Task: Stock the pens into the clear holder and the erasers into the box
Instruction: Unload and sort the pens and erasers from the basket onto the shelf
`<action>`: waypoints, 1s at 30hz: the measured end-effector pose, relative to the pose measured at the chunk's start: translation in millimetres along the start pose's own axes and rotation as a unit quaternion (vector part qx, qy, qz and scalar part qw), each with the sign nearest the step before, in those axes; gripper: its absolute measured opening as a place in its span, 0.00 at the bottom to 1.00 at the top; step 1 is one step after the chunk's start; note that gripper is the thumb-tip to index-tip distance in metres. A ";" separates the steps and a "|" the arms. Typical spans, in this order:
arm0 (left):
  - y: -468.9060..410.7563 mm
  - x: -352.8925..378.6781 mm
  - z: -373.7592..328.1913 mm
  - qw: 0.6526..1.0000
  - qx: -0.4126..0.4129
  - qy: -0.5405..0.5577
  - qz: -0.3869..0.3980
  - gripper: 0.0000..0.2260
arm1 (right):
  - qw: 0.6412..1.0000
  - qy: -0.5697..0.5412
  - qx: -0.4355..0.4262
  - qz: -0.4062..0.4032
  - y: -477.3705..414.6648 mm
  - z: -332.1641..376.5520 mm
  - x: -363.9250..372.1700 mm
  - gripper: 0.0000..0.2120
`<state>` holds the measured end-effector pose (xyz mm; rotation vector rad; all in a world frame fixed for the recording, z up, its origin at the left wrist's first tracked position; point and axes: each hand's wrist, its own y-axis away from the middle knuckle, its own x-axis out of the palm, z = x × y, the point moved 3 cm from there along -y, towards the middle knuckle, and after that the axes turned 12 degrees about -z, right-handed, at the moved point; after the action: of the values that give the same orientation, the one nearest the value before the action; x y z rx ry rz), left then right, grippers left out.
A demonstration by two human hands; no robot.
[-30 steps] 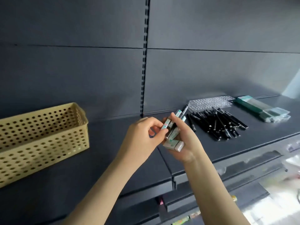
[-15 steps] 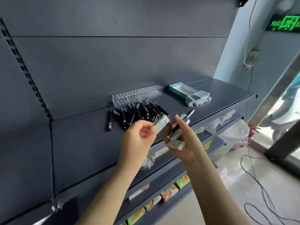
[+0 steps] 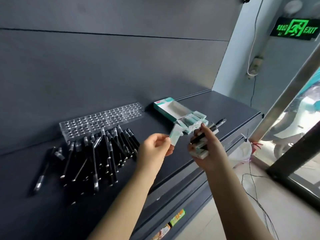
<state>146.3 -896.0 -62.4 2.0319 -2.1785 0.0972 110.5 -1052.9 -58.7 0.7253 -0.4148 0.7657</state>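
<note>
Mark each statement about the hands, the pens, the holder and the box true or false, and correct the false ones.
1. The left hand pinches one eraser. True.
2. The right hand is empty. False: it grips a bundle of pens and erasers.
3. The clear holder is full of pens. False: its holes are empty; the loose pens lie on the shelf before it.
4. The box lies open, to the right of the holder. True.
</note>
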 end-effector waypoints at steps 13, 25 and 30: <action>-93.8 99.4 38.1 0.983 0.025 -0.132 -0.129 0.04 | 0.998 0.011 0.015 0.057 -157.3 79.2 34.3 0.12; -77.8 147.3 47.6 0.880 0.109 -0.364 -0.284 0.05 | 0.954 0.132 0.173 0.206 -209.3 78.0 60.4 0.10; -65.5 172.5 19.2 0.853 0.272 -0.341 -0.286 0.04 | 0.942 0.154 0.190 0.231 -207.8 79.7 52.6 0.10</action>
<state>199.1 -1073.7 -57.5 3.3966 -1.8452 -0.1182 294.0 -1189.5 -64.2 0.8596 -0.1487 1.4096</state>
